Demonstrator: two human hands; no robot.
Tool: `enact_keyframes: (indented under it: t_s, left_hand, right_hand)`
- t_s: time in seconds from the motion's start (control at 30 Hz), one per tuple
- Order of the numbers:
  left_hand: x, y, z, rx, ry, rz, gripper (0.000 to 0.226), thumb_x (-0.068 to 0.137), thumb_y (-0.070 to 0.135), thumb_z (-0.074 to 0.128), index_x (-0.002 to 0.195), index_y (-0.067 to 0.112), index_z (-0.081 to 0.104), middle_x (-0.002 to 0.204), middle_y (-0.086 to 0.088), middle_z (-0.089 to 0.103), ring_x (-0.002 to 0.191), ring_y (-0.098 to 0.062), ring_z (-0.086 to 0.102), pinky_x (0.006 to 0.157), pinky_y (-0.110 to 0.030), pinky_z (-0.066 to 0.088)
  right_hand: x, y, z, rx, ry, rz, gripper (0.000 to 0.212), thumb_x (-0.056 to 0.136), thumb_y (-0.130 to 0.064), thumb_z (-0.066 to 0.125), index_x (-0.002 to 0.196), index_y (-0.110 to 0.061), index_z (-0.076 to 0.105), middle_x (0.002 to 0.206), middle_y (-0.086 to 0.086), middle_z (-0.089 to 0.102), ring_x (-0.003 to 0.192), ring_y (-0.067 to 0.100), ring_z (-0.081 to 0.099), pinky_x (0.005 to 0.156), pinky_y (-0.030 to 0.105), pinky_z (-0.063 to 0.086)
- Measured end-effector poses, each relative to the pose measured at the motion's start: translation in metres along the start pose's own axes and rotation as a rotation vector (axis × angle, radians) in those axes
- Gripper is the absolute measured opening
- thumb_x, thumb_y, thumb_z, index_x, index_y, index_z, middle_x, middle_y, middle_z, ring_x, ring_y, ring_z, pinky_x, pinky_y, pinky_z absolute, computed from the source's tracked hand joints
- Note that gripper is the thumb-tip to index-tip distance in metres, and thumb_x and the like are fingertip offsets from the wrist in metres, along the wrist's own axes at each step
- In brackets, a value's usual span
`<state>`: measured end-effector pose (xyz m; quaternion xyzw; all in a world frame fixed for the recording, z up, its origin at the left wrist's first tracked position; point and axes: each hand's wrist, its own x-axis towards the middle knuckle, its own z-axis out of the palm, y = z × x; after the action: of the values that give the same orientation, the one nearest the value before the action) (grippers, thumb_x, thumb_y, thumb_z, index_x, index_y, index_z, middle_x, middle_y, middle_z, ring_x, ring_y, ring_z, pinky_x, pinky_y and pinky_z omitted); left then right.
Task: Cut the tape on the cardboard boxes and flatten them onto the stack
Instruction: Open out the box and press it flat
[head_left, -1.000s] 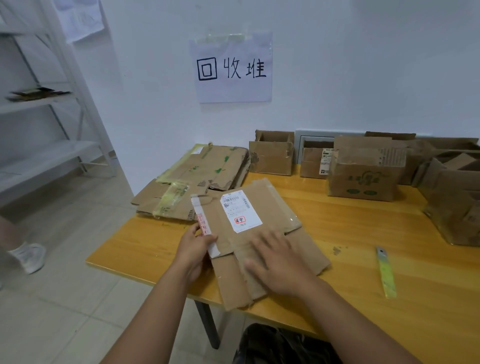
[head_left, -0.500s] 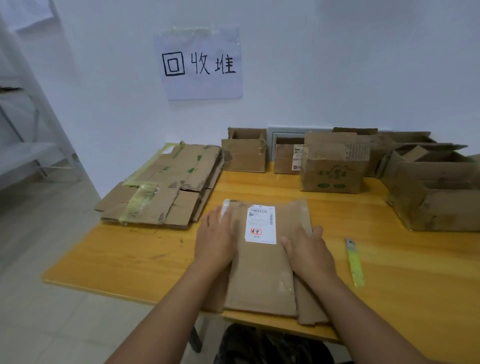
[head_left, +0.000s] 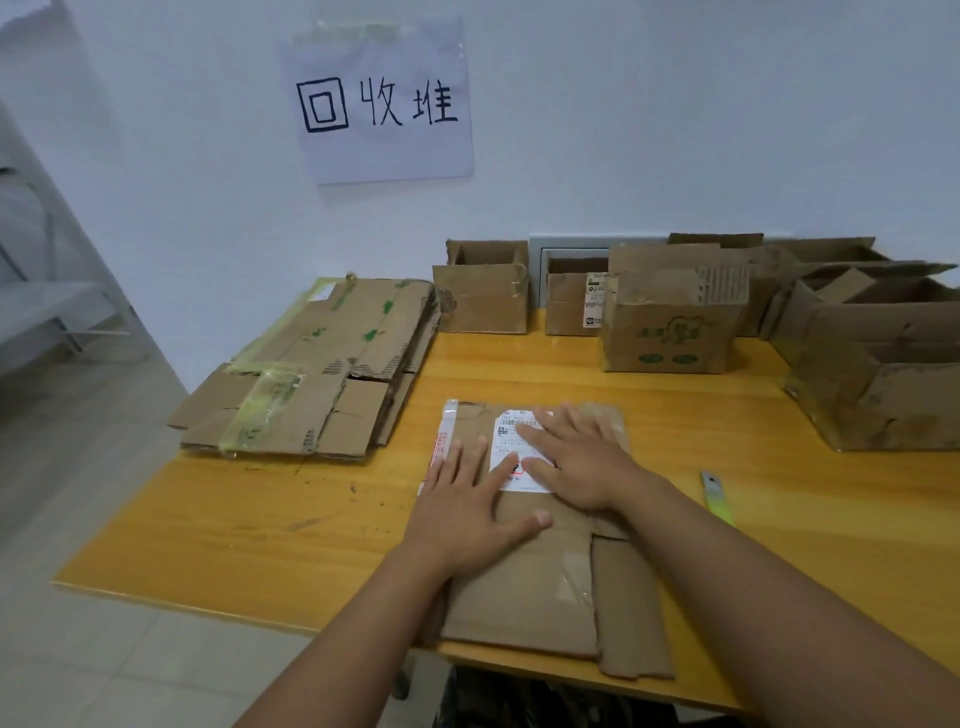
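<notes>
Your left hand (head_left: 470, 512) lies palm down on the flattened box (head_left: 540, 582), fingers straight and spread, the thumb stretched toward the middle of the cardboard. Your right hand (head_left: 576, 462) lies palm down just beside it, fingers likewise straight and fanned out, covering part of the white shipping label (head_left: 511, 441); neither hand curls round anything. The flattened box rests on the wooden table (head_left: 270, 525) near its front edge, with its near end reaching that edge. A strip of white tape with red print (head_left: 442, 441) runs along the box's left edge, next to your left fingers.

To the left and farther back, the stack of flattened cardboard (head_left: 322, 374) sits at the table's left end, apart from the box under your hands; yellowish tape crosses its top sheet. Along the wall stand unflattened boxes: a small open box (head_left: 480, 299), a second small box with a label (head_left: 574, 301), a box with green print (head_left: 670, 332), and a large open box (head_left: 883, 374) at the right. A utility knife (head_left: 714, 493) with a yellow-green handle lies on the table to the right of your right forearm, not touched by either hand. A paper sign (head_left: 382, 104) with handwritten characters is taped to the wall above the stack.
</notes>
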<state>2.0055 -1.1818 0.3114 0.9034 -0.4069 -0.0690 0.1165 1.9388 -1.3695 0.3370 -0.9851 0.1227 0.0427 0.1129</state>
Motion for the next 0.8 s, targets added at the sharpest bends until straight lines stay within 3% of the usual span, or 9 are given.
enact_keyframes:
  t_s: [0.1, 0.2, 0.3, 0.4, 0.47, 0.63, 0.8]
  left_hand:
    - [0.010, -0.006, -0.013, 0.035, -0.066, 0.061, 0.099, 0.067, 0.097, 0.021, 0.152, 0.050, 0.008, 0.165, 0.009, -0.010, 0.149, -0.013, -0.019, 0.120, -0.038, -0.011]
    - [0.024, -0.005, -0.027, 0.141, -0.086, 0.113, 0.084, 0.081, 0.086, 0.027, 0.153, 0.047, 0.014, 0.166, 0.005, -0.006, 0.150, -0.019, -0.018, 0.121, -0.041, -0.011]
    - [0.026, 0.007, -0.019, 0.141, -0.030, 0.067, 0.063, 0.098, 0.065, 0.026, 0.155, 0.041, 0.015, 0.166, 0.000, -0.005, 0.151, -0.026, -0.015, 0.121, -0.043, -0.005]
    - [0.018, 0.018, 0.000, 0.014, -0.024, -0.018, 0.057, 0.102, 0.056, 0.015, 0.156, 0.041, 0.005, 0.165, -0.001, -0.013, 0.150, -0.022, -0.018, 0.121, -0.039, -0.009]
    - [0.017, 0.020, 0.005, -0.006, -0.013, -0.056, 0.057, 0.102, 0.056, 0.015, 0.156, 0.041, 0.004, 0.165, -0.001, -0.014, 0.150, -0.021, -0.019, 0.122, -0.040, -0.009]
    - [0.012, 0.028, 0.000, -0.007, -0.003, -0.074, 0.061, 0.102, 0.056, 0.015, 0.157, 0.035, 0.002, 0.164, -0.005, -0.017, 0.148, -0.023, -0.024, 0.118, -0.040, -0.013]
    - [-0.037, 0.030, 0.018, 0.028, 0.016, -0.023, 0.080, 0.086, 0.078, 0.004, 0.154, 0.037, -0.012, 0.156, 0.001, -0.034, 0.134, -0.013, -0.047, 0.112, -0.033, -0.019]
  right_hand:
    - [0.003, 0.001, 0.009, -0.001, -0.001, 0.052, 0.060, 0.099, -0.063, 0.019, 0.155, -0.046, 0.005, 0.166, -0.010, -0.004, 0.152, 0.018, -0.009, 0.119, 0.048, -0.006]
    - [-0.001, 0.002, 0.017, -0.015, 0.052, 0.164, 0.064, 0.096, -0.067, 0.015, 0.155, -0.043, 0.004, 0.166, -0.005, 0.000, 0.152, 0.021, -0.001, 0.118, 0.047, 0.001]
    - [-0.008, 0.001, 0.023, -0.002, 0.065, 0.245, 0.068, 0.095, -0.068, 0.015, 0.156, -0.039, 0.006, 0.166, -0.003, 0.000, 0.151, 0.022, 0.000, 0.117, 0.048, 0.006]
    - [0.000, -0.001, 0.020, 0.004, 0.047, 0.257, 0.067, 0.096, -0.064, 0.018, 0.156, -0.036, 0.010, 0.166, 0.000, 0.003, 0.151, 0.025, 0.001, 0.117, 0.049, 0.004]
    - [0.009, -0.001, 0.014, 0.014, 0.056, 0.247, 0.066, 0.098, -0.059, 0.020, 0.156, -0.030, 0.013, 0.166, 0.003, 0.005, 0.151, 0.025, 0.002, 0.118, 0.048, 0.002]
    - [0.013, 0.008, 0.023, 0.039, 0.091, 0.191, 0.069, 0.099, -0.062, 0.013, 0.158, -0.028, 0.002, 0.166, -0.003, -0.007, 0.151, 0.016, -0.011, 0.121, 0.042, -0.006]
    - [0.016, 0.010, 0.029, 0.028, 0.148, 0.196, 0.071, 0.097, -0.065, 0.014, 0.158, -0.030, 0.007, 0.166, -0.004, -0.004, 0.152, 0.015, -0.008, 0.121, 0.041, -0.004]
